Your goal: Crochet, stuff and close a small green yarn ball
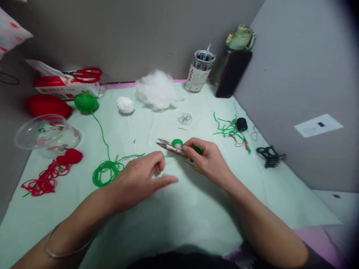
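Note:
My right hand (203,157) is closed on a pair of thread snips (175,149) with orange-red handles, its two blades parted and pointing left. Just behind the blades sits a small green crocheted piece (177,142) with white showing at its front. A dark green round item (198,150) shows beside my right fingers, partly hidden. Under that hand lies a tool with a yellow handle (198,169). My left hand (143,173) hovers left of the snips, its thumb stretched out and fingers loosely bent. Green yarn (106,173) lies coiled beside it, and one strand passes behind its knuckles toward the snips.
Behind are a green yarn ball (86,103), white yarn ball (125,105), fibre stuffing (158,90), a small clear dish (185,118) and a pen jar (199,73). Red yarn (42,181) and a plastic tub (47,136) lie left; yarn scraps (228,129) and a black claw clip (270,156) right.

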The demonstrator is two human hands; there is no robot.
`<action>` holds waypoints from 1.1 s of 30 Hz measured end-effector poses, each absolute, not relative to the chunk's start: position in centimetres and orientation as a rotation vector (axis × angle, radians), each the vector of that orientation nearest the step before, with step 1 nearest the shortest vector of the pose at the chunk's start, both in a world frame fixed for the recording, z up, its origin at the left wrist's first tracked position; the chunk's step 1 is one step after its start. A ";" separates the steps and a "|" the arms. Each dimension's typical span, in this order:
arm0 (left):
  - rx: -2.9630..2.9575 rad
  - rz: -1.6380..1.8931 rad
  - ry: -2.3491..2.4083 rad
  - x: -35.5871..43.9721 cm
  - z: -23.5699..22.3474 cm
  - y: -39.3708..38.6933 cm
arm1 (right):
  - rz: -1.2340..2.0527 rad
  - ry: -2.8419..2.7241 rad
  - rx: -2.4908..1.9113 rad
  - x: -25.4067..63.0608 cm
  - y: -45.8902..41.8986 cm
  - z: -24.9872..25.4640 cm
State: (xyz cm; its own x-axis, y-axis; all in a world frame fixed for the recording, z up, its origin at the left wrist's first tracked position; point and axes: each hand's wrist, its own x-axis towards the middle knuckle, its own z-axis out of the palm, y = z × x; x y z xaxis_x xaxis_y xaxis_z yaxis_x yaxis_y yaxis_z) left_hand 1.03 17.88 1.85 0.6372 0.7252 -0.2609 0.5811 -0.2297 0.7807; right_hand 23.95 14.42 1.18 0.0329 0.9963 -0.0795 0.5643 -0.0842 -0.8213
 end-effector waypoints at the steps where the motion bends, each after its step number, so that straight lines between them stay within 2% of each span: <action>1: 2.032 0.104 0.974 0.7 1.9 17.7 | 0.860 -1.670 -1.750 24.2 14.5 1.0; 4: 2.214 -0.056 0.833 0.1 1.3 17.5 | 0.685 -1.932 -1.805 24.8 14.5 0.4; 8: 2.220 -0.019 0.854 0.2 0.6 18.1 | 0.489 -1.948 -1.703 24.7 14.4 0.2; 14: 2.064 0.189 0.965 1.3 1.4 18.2 | 1.112 -1.793 -1.323 22.9 13.4 0.5; 22: 1.371 0.627 0.891 2.5 0.9 16.9 | 1.313 -1.343 -1.211 21.5 13.3 0.4; 29: 1.404 0.823 0.923 2.1 2.0 17.3 | 1.361 -1.016 -1.136 22.6 14.1 1.0; 33: 1.365 0.987 1.010 1.0 1.8 18.5 | 1.238 -0.734 -1.140 24.4 15.3 0.7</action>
